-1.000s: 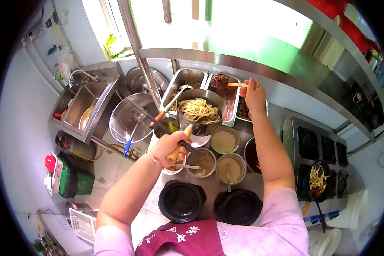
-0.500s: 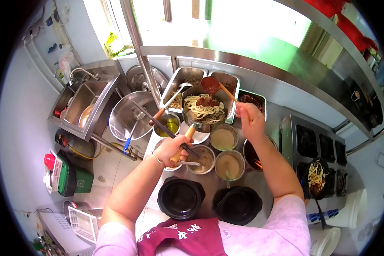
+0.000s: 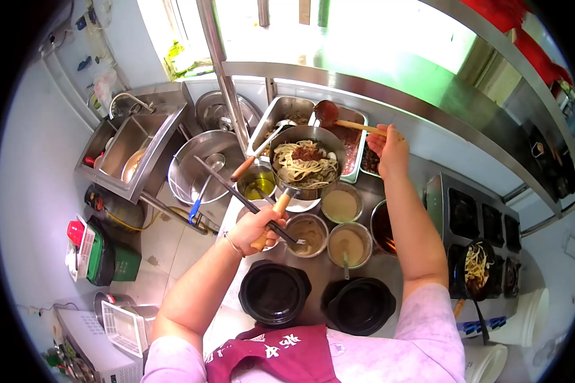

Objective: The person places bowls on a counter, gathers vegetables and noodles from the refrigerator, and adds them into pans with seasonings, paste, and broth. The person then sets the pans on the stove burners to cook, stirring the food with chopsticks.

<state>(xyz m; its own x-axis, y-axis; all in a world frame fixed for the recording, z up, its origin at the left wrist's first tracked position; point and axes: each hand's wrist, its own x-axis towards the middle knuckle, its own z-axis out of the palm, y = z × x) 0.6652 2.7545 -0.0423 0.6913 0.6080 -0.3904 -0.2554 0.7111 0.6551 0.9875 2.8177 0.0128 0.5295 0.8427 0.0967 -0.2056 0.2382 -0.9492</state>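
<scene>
Gripping a wooden-handled ladle [image 3: 326,113] near its end with the right hand [image 3: 393,151], fingers closed. Pointing left and a bit away from there, to the far left corner of the sauce tray [image 3: 351,178]. Holding the nearby noodle pot [image 3: 309,133] by its handle, plus dark chopsticks [image 3: 227,184], in the left hand [image 3: 260,228].

Pale-yellow noodles [image 3: 304,170] — reddish-brown sauce [image 3: 307,152]

Mottled lilac short-sleeved shirt [image 3: 399,357], maroon apron [image 3: 291,365] with white characters [image 3: 290,339], thin pale bangle [image 3: 234,245], bare hands [image 3: 393,156]
</scene>
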